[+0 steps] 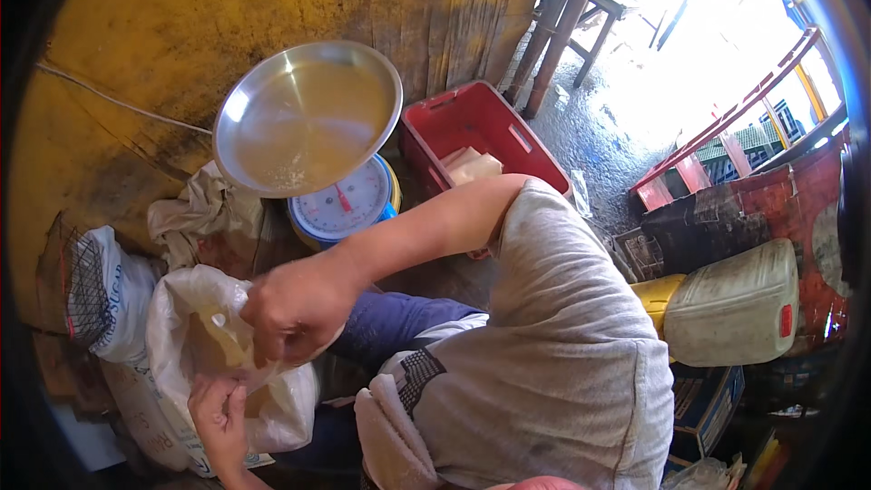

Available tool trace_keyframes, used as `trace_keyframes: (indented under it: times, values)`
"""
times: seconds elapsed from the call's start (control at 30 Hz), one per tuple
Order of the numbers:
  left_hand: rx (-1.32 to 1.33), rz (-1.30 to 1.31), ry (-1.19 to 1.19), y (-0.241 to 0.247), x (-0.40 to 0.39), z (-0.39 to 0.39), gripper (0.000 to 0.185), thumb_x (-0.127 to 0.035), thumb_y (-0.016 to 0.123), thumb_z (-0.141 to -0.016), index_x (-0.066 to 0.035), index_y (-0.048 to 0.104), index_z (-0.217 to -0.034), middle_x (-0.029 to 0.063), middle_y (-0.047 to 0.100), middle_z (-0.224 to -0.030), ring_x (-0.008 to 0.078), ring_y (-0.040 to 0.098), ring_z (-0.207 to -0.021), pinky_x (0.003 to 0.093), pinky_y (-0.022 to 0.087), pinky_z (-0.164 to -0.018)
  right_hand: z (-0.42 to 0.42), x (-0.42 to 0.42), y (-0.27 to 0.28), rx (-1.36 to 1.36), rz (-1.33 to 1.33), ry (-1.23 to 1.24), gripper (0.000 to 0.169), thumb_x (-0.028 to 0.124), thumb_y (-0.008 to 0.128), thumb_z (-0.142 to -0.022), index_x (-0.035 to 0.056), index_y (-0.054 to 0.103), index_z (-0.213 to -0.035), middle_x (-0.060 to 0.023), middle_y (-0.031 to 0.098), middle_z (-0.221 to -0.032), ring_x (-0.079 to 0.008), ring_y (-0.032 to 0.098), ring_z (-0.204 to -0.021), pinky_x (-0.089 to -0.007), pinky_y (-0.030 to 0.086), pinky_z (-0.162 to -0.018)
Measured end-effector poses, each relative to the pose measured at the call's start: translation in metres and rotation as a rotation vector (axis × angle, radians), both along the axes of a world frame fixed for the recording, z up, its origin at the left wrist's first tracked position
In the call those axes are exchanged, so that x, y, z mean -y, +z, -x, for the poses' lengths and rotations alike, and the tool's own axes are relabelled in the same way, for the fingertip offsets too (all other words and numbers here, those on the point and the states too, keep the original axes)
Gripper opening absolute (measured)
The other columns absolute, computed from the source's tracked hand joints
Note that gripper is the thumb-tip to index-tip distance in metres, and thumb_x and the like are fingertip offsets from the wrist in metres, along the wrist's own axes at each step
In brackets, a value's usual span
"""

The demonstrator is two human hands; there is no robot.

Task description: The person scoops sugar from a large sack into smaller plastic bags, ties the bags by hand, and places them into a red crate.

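A thin clear plastic bag (257, 378) stretches between my two hands above the mouth of a white, plastic-lined sack (170, 299). My right hand (299, 316) reaches in from above with curled fingers, gripping one side of the bag. On the other side my left hand (219, 408) pinches it between thumb and fingers. Yellowish-brown material shows inside the sack, partly hidden by my hands; what it is I cannot tell. Beyond the sack stands a blue dial scale (340, 207). Its round metal pan (306, 116) holds a few pale grains near the lower rim.
A red plastic crate (425, 119) with folded pale bags (469, 165) stands beside the scale. Another white sack (126, 296) bearing writing and a wire mesh basket (85, 286) lie at the left. A stained yellow wall (204, 7) rises behind. A jerrycan (731, 306) is at the right.
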State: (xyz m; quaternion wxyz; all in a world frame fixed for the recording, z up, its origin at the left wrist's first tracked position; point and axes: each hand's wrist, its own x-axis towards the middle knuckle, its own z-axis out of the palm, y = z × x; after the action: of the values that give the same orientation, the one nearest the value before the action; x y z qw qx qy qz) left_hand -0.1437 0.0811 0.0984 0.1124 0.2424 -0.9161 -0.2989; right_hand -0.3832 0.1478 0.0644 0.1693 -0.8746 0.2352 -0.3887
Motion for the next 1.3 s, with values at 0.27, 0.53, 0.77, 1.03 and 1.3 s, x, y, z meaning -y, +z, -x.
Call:
trace_keyframes:
  times: [0.27, 0.53, 0.77, 1.03, 1.3]
  values:
    - [0.165, 0.564, -0.199, 0.019, -0.013, 0.021, 0.013, -0.007, 0.052, -0.075, 0.004, 0.053, -0.069, 0.0183, 0.058, -0.108, 0.0369, 0.039, -0.119, 0.0509, 0.024, -0.099, -0.003, 0.003, 0.007, -0.13, 0.415, -0.025, 0.014, 0.018, 0.057, -0.072, 0.0064, 0.055, -0.063, -0.0048, 0.06, -0.071, -0.0293, 0.055, -0.063, -0.0397, 0.046, -0.057]
    - [0.151, 0.624, -0.028, -0.005, -0.013, 0.012, 0.021, -0.018, 0.054, -0.081, 0.0, 0.052, -0.07, 0.0147, 0.05, -0.074, 0.0292, 0.049, -0.078, 0.0479, 0.033, -0.088, 0.005, -0.007, 0.012, -0.418, 0.178, -0.388, 0.037, 0.044, 0.061, -0.075, 0.0073, 0.06, -0.067, -0.006, 0.061, -0.07, -0.0287, 0.061, -0.064, -0.0393, 0.046, -0.054]
    - [0.416, 0.606, -0.119, -0.038, -0.018, 0.01, 0.027, -0.027, 0.054, -0.084, -0.001, 0.054, -0.078, 0.009, 0.046, -0.067, 0.0225, 0.047, -0.06, 0.0383, 0.039, -0.068, -0.011, 0.027, -0.02, -0.894, -0.279, -0.277, 0.051, 0.057, 0.057, -0.074, 0.0088, 0.066, -0.084, -0.0074, 0.064, -0.084, -0.0218, 0.062, -0.074, -0.0362, 0.046, -0.064]
    - [-0.736, -1.779, 0.31, -0.075, 0.057, 0.05, 0.01, -0.01, 0.045, -0.09, -0.002, 0.048, -0.095, 0.0011, 0.038, -0.067, 0.0099, 0.037, -0.058, 0.026, 0.04, -0.07, 0.011, 0.202, -0.062, -0.683, -0.361, -0.508, 0.029, 0.03, 0.051, -0.076, 0.0051, 0.066, -0.081, -0.0124, 0.064, -0.079, -0.0266, 0.061, -0.073, -0.0422, 0.046, -0.064]
    - [-1.073, -1.173, 0.539, -0.033, -0.003, 0.056, 0.012, -0.01, 0.044, -0.088, -0.004, 0.047, -0.098, 0.0061, 0.046, -0.084, 0.0159, 0.043, -0.077, 0.0359, 0.035, -0.086, 0.017, 0.071, 0.028, 0.055, 0.027, -0.168, 0.026, 0.025, 0.046, -0.078, 0.0057, 0.063, -0.084, -0.0129, 0.063, -0.079, -0.0283, 0.06, -0.074, -0.0384, 0.046, -0.067]
